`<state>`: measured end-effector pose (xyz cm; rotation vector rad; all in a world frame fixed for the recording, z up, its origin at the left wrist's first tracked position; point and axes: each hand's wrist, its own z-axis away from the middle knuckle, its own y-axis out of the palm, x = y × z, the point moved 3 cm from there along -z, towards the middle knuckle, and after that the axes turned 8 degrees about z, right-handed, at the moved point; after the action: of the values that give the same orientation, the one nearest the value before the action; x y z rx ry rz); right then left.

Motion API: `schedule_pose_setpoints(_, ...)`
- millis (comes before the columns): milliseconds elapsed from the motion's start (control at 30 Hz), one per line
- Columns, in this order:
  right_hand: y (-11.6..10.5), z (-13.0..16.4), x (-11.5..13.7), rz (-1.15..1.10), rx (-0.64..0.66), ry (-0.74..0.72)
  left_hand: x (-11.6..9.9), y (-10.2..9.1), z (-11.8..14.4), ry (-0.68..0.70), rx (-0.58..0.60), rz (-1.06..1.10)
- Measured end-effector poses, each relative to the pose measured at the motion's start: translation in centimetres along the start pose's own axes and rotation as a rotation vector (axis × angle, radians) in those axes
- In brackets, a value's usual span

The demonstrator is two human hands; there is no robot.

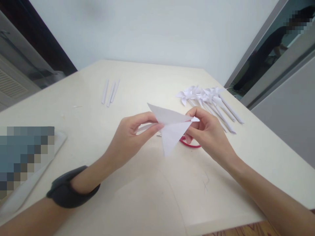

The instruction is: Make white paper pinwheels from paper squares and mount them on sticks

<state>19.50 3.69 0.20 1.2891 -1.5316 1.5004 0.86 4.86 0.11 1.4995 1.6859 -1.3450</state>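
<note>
A folded white paper pinwheel head (pixel 172 118) with pointed flaps is held above the table between both hands. My left hand (pixel 140 129) pinches its left side between thumb and fingers. At its right end, my right hand (pixel 200 124) closes on a paper tip; the exact finger contact is partly hidden. Beneath the paper and the right hand lie scissors with red handles (pixel 190 145), largely covered from view. Several finished paper pinwheels (pixel 201 95) on rolled paper sticks lie in a pile beyond my right hand.
Three rolled white paper sticks (pixel 110 93) lie at the back left of the white table (pixel 147 78). A flat object with a pixelated surface (pixel 24 157) rests at the left edge. At the upper right, a person (pixel 268 49) shows past an opening.
</note>
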Motion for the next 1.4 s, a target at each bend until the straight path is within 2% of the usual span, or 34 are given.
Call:
schedule_pose_setpoints(167,0.0,-0.1,0.7,0.003,0.061,-0.036,-0.2,0.0,-0.2,-0.03,0.003,-0.038)
schedule_pose_setpoints(333,0.3,-0.2,0.3,-0.19,0.175,-0.039,-0.2,-0.1,-0.2,-0.079,0.01,-0.052)
schedule_pose_setpoints(400,0.5,-0.2,0.1,-0.171,0.197,-0.007,-0.1,0.0,-0.2,-0.114,0.043,-0.075)
schedule_pose_setpoints(500,0.5,-0.2,-0.4,-0.079,0.156,0.05,0.1,0.3,-0.2,-0.169,0.14,-0.092)
schedule_pose_setpoints(667,0.1,-0.4,-0.5,-0.065,0.155,0.047,0.5,0.8,-0.3,-0.24,0.302,0.156)
schedule_pose_setpoints(800,-0.1,-0.4,-0.2,-0.053,0.164,0.016,1.0,1.0,-0.2,-0.283,0.365,0.282)
schedule_pose_setpoints(933,0.0,-0.2,0.4,-0.037,0.12,-0.04,1.4,0.9,0.1,-0.377,0.337,0.268)
schedule_pose_setpoints(1033,0.4,0.0,0.6,-0.08,0.165,-0.067,0.9,0.7,0.1,-0.412,0.286,0.213)
schedule_pose_setpoints(1133,0.6,0.0,0.5,0.016,0.181,-0.089,0.2,0.7,-0.1,-0.414,0.318,0.102)
schedule_pose_setpoints(1200,0.3,-0.1,0.6,0.166,0.135,-0.136,0.2,0.6,-0.3,-0.412,0.354,0.051)
schedule_pose_setpoints(1267,-0.3,-0.2,0.9,0.283,0.054,-0.265,0.7,0.3,-0.7,-0.437,0.377,0.06)
schedule_pose_setpoints(1333,-1.0,-0.2,1.3,0.318,-0.033,-0.454,1.6,0.0,-1.0,-0.495,0.395,0.157)
schedule_pose_setpoints(1400,-1.5,-0.1,1.4,0.334,-0.085,-0.597,2.5,0.0,-1.1,-0.588,0.465,0.378)
